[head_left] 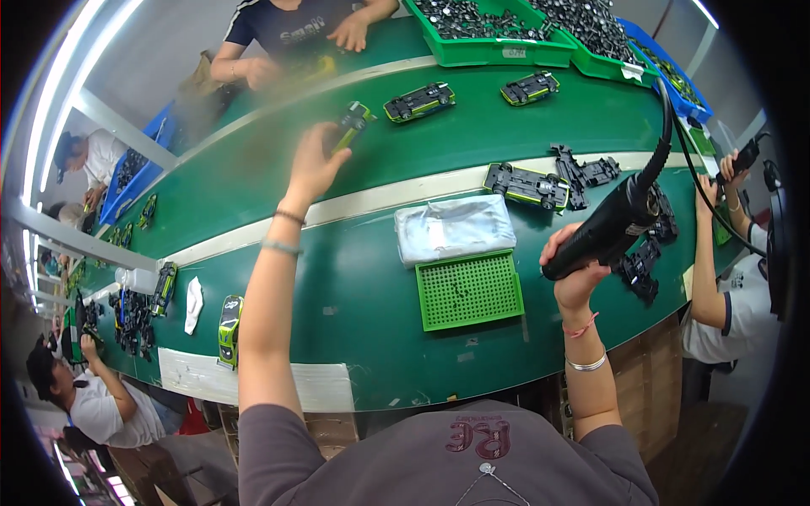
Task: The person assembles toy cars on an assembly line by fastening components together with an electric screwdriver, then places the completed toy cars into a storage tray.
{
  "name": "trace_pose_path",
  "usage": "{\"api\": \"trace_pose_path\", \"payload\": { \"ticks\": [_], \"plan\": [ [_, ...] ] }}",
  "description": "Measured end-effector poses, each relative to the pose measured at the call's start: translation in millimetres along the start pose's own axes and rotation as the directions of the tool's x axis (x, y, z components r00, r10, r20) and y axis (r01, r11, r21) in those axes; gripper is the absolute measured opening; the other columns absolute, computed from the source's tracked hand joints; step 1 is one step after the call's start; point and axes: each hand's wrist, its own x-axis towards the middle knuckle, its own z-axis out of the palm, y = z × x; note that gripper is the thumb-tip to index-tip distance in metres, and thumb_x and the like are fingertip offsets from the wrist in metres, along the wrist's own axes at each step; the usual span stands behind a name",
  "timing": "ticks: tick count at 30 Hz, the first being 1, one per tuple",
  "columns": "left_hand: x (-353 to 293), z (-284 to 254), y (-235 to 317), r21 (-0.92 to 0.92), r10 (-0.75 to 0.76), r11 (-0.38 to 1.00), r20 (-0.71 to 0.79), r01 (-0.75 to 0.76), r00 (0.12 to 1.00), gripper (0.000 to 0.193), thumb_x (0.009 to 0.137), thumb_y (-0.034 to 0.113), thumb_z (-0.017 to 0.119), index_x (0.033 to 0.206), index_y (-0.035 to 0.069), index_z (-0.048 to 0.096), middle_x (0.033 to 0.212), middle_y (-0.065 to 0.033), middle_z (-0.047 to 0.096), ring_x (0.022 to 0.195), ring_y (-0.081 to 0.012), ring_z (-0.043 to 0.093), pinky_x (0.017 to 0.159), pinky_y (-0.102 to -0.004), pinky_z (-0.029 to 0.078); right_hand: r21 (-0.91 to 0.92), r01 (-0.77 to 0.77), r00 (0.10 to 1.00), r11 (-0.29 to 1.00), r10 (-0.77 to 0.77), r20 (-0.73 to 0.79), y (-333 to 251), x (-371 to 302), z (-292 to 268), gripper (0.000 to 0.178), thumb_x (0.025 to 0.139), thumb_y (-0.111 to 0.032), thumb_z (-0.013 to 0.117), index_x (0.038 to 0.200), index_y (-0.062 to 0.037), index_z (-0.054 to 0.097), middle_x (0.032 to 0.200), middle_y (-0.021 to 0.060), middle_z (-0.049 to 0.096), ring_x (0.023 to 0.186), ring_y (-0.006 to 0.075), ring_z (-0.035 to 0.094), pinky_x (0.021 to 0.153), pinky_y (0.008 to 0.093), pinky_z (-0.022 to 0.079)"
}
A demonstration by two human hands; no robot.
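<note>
- Nearest the camera, a black corded power screwdriver (pixel 599 229), judging by its shape, slanted above the right side of the bench (pixel 354 278); the right hand (pixel 577 282) was wrapped round it from below.
- Far left, the left hand (pixel 314 169) reached over the green belt (pixel 472 139), fingers and thumb about a lime-and-black toy car (pixel 355 115); whether gripping or letting go, I could not tell.
- Two upturned cars (pixel 419 102) lay to its right on the belt.
- Near the right hand were a third upturned car (pixel 527 187) and black chassis parts (pixel 601 171); left of these, a pale wrapped packet (pixel 456 229) lay just beyond a green perforated tray (pixel 489 291).
- Good handling, I judged, meant a light hold on the toy car's sides, the screwdriver kept clear of its paint.
- Writing: dark-red lettering (pixel 479 438) on the brown shirt (pixel 396 460), a white label (pixel 513 52) on the far green bin (pixel 460 55); the screwdriver's marking was too small to read.
</note>
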Motion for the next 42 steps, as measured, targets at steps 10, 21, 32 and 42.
{"api": "trace_pose_path", "payload": {
  "ticks": [10,21,32,42],
  "plan": [
    [-64,-1,143,-0.324,0.369,0.907,0.301,-0.269,0.879,0.041,0.069,0.012,0.07,0.107,0.007,0.056,0.102,-0.0125,0.053,0.098,-0.0309,0.052,0.086,-0.0391,0.043,0.0,0.042,0.999,0.999,-0.042,-0.023,0,-2,4,0.091,0.06,-0.089,0.036,0.087,-0.0023,0.044,0.066,0.0067,0.048,0.055,0.0151,0.049,0.049,0.0261,0.042],
    [-72,13,131,-0.416,0.354,0.885,0.307,-0.21,0.883,0.046,0.071,0.015,0.071,0.116,0.011,0.058,0.115,-0.0123,0.052,0.107,-0.03,0.05,0.091,-0.038,0.041,0.377,0.056,0.991,0.924,-0.098,0.092,-37,1,87,0.102,0.054,-0.095,0.017,0.082,-0.0013,0.045,0.062,0.0081,0.051,0.053,0.0166,0.052,0.05,0.0277,0.045],
    [-75,18,128,-0.409,0.369,0.88,0.262,-0.244,0.892,0.048,0.071,0.016,0.07,0.117,0.013,0.057,0.116,-0.0117,0.052,0.108,-0.0305,0.048,0.093,-0.0392,0.04,0.235,-0.073,0.983,0.969,0.03,0.179,-7,-11,98,0.097,0.059,-0.093,0.019,0.081,-0.0026,0.044,0.059,0.0083,0.05,0.05,0.0166,0.051,0.048,0.0271,0.044],
    [-75,20,127,-0.416,0.383,0.869,0.217,-0.27,0.898,0.045,0.071,0.016,0.07,0.114,0.013,0.058,0.109,-0.0137,0.052,0.103,-0.0314,0.05,0.089,-0.0394,0.042,0.19,-0.024,0.99,0.982,-0.004,0.143,3,-17,105,0.093,0.061,-0.09,0.025,0.083,-0.0019,0.045,0.06,0.0079,0.05,0.05,0.0162,0.051,0.047,0.0261,0.043]
  ]
}}
